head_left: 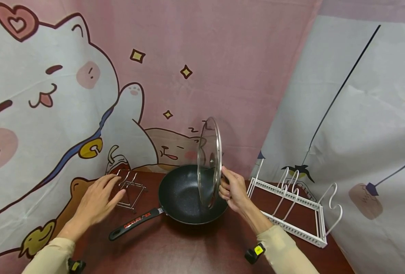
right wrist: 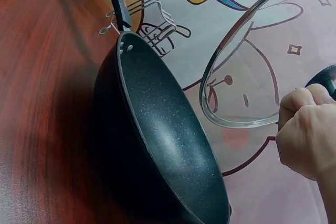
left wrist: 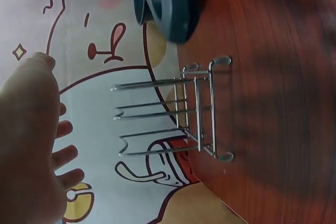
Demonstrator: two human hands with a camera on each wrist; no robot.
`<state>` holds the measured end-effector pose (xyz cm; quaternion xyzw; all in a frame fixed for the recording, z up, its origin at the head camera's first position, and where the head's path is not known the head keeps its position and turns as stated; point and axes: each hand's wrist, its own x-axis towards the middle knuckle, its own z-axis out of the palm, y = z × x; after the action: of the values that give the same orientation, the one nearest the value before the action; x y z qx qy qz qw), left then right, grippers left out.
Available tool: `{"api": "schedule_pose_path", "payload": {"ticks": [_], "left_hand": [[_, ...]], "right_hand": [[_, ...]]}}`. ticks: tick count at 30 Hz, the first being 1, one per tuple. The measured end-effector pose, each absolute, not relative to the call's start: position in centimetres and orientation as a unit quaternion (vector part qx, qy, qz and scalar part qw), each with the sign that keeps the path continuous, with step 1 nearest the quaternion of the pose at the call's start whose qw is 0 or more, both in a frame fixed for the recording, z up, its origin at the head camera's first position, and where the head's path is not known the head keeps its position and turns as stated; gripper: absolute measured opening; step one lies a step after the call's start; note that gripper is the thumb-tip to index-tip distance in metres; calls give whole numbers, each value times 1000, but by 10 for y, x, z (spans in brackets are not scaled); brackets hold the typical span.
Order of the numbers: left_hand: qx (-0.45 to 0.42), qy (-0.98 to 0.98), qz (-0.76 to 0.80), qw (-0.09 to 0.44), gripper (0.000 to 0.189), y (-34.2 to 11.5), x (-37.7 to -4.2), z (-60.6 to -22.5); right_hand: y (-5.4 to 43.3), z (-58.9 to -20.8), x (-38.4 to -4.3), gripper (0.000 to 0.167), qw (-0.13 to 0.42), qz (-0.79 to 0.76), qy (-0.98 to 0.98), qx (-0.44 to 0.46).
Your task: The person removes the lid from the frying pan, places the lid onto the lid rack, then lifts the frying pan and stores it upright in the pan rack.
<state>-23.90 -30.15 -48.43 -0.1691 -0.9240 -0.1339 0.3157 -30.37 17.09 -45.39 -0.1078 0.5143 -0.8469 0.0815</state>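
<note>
My right hand [head_left: 235,190] grips the dark knob of a glass lid [head_left: 209,163] and holds it on edge above the pan's right side. Below it, a dark frying pan [head_left: 185,194] stands on the table, its black handle [head_left: 135,223] pointing to the near left. In the right wrist view, the lid [right wrist: 247,77] is up off the pan [right wrist: 163,124], whose speckled inside shows bare. My left hand [head_left: 96,198] hovers with relaxed fingers beside a small metal wire rack [head_left: 130,190], holding nothing. The left wrist view shows this rack [left wrist: 197,108] upright on the table.
At the right, a white rack [head_left: 288,209] with upright wire dividers stands on the reddish-brown table [head_left: 182,251]. A printed cartoon curtain [head_left: 223,57] hangs directly behind the table and along its sides.
</note>
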Motion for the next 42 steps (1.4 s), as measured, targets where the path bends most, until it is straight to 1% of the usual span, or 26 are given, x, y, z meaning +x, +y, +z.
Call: {"api": "schedule_pose_path", "payload": {"ticks": [6, 12, 26, 42], "left_hand": [[-156, -928, -145, 306, 49, -310, -244, -486], [-152, -926, -157, 307, 47, -316, -252, -489], [-125, -932, -189, 284, 46, -326, -264, -488], [-75, -947, -225, 218, 53, -332, -274, -488]], "right_hand": [[170, -453, -303, 38, 85, -847, 513, -110], [170, -453, -302, 38, 83, -846, 515, -114], [170, -451, -301, 39, 89, -844, 517, -112], [172, -455, -301, 36, 84, -844, 516, -120]]}}
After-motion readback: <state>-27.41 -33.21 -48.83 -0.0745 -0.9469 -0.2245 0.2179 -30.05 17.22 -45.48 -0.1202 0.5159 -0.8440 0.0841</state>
